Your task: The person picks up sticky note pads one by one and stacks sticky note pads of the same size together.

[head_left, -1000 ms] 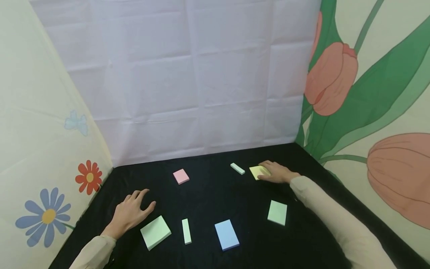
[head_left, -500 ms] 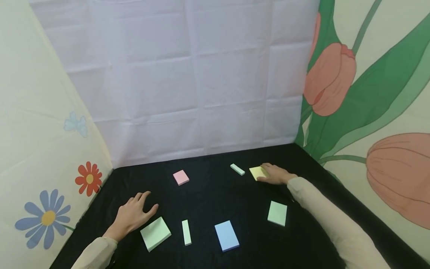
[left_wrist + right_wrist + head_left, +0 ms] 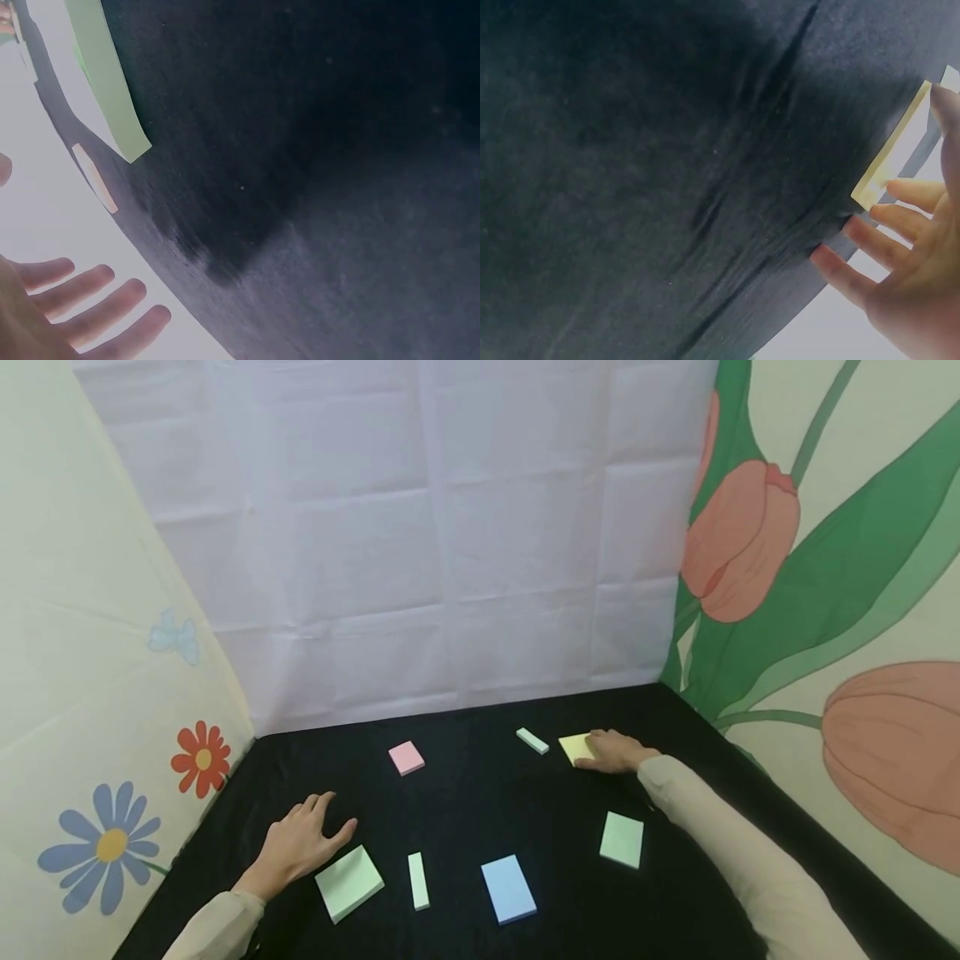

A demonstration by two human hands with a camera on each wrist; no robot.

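Observation:
My right hand [image 3: 611, 752] is at the yellow sticky note pad [image 3: 573, 747] at the back right, its thumb and fingers pinching opposite edges. In the right wrist view, the thumb meets one end of the yellow pad [image 3: 896, 150] and the fingertips meet the other. My left hand [image 3: 296, 843] holds nothing, its fingers loosely spread and the thumb apart. It is just behind and left of a large light green sticky note pad [image 3: 349, 881]. A narrow pale green pad [image 3: 532, 741] lies left of the yellow one.
A pink pad [image 3: 407, 757] lies at the back. Along the front are another narrow pale green pad [image 3: 417, 881] and a blue pad [image 3: 509, 889]. A green pad [image 3: 622, 840] lies in front of my right hand. Cloth hangings stand around the black tablecloth [image 3: 465, 810].
My right hand has drawn back slightly rightward, showing more of the yellow pad's left part, which stays put. The left hand has shifted a little right, toward the large green pad.

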